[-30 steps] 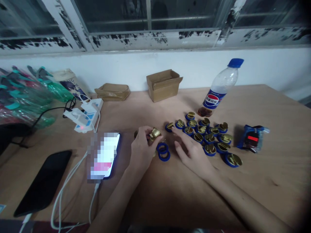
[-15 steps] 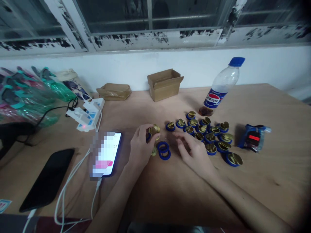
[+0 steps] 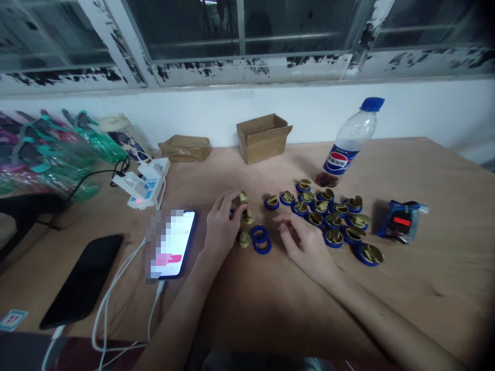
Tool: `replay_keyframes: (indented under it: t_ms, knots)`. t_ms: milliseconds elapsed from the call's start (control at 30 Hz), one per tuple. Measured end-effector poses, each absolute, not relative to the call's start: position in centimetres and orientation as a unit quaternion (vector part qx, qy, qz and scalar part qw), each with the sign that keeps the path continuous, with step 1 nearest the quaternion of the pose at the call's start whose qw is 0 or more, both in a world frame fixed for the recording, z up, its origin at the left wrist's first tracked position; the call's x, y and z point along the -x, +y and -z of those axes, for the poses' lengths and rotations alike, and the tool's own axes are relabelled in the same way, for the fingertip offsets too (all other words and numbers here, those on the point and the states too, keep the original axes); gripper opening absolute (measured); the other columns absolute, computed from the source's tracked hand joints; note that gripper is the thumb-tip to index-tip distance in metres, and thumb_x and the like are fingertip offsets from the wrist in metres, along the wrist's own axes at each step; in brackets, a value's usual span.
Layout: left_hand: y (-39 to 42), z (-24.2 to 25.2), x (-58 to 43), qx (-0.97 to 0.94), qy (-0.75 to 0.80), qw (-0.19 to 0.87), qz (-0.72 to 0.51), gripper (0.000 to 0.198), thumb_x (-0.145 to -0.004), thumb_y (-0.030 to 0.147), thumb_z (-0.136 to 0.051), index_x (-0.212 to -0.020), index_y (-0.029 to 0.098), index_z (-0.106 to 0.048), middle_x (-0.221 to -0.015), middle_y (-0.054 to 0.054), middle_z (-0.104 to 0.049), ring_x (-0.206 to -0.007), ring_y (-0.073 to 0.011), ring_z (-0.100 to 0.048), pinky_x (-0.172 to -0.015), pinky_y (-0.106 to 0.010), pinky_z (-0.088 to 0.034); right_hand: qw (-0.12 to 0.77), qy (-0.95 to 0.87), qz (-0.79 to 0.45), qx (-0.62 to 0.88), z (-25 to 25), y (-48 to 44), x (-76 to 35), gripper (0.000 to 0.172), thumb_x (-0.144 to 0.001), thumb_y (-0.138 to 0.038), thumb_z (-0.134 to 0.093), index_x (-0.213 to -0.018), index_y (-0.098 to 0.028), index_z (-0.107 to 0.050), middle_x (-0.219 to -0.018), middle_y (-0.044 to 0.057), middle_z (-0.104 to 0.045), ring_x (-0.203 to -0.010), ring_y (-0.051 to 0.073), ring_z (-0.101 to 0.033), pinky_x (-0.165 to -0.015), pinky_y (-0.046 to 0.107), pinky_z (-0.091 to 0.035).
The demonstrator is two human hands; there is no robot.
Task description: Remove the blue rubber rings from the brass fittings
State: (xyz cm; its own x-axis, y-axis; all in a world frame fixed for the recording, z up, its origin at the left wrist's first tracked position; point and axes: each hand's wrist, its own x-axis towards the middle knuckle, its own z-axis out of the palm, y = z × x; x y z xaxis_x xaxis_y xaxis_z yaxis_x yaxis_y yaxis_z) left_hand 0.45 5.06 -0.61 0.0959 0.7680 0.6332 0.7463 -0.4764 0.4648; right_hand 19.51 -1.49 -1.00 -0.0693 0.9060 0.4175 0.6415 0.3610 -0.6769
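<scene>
My left hand (image 3: 222,219) pinches a gold round metal piece (image 3: 242,198) between thumb and fingers. A bit of blue shows behind the thumb, mostly hidden. Just beyond and below that hand, two more gold pieces (image 3: 243,238) lie on the table. Two blue rings (image 3: 262,245) overlap between my hands. My right hand (image 3: 303,239) hovers low over the table, fingers curved and apart, with nothing visible in it. Beside it stands a group of blue-rimmed gold pieces (image 3: 333,220), each with a raised gold plate on top.
A cola bottle (image 3: 342,154) stands behind the group, and a small blue packet (image 3: 402,221) lies at right. Cardboard boxes (image 3: 263,141) sit by the wall. To the left are a lit phone (image 3: 174,245), a dark phone (image 3: 83,281), white cables and a power strip (image 3: 149,183).
My left hand has shifted slightly left and up with the gold piece, uncovering another gold piece below it. My right hand has barely moved. The view has tilted a little.
</scene>
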Motion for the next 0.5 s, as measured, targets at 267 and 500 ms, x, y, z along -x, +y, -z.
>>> replay_keyframes:
  t_ms: [267, 500]
  knots:
    - [6.00, 0.75, -0.73, -0.745, 0.562, 0.028, -0.358, 0.016, -0.081, 0.028, -0.068, -0.095, 0.020, -0.065, -0.094, -0.007, -0.071, -0.085, -0.0221, -0.067, -0.075, -0.032, -0.050, 0.417, -0.713, -0.162, 0.539, 1.10, -1.40, -19.44, 0.016, -0.089, -0.015, -0.046, -0.099, -0.019, -0.059, -0.089, 0.002, -0.068, -0.072, 0.014, -0.062, -0.058, 0.023, -0.045]
    - [6.23, 1.65, -0.58, -0.743, 0.565, 0.068, -0.354, 0.018, -0.083, 0.027, -0.065, -0.100, 0.022, -0.065, -0.098, -0.007, -0.072, -0.083, -0.0214, -0.067, -0.075, -0.032, -0.050, 0.409, -0.716, -0.169, 0.540, 0.97, -1.48, -19.36, 0.017, -0.089, -0.014, -0.046, -0.099, -0.019, -0.059, -0.090, 0.003, -0.066, -0.071, 0.013, -0.061, -0.055, 0.023, -0.043]
